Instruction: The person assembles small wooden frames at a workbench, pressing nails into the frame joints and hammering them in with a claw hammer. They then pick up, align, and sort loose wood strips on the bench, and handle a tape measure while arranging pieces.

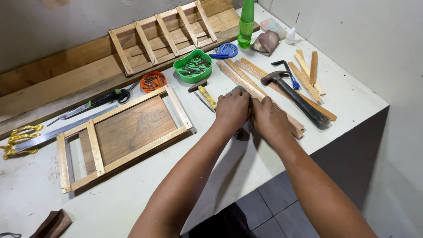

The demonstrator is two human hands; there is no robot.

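While my left hand [232, 110] and right hand [269, 119] sit side by side near the table's [352, 101] front edge, I note fingers curled down onto a long wooden strip [246, 83], with a hammer [291, 90] just right and a green tray of nails [192, 66] beyond.
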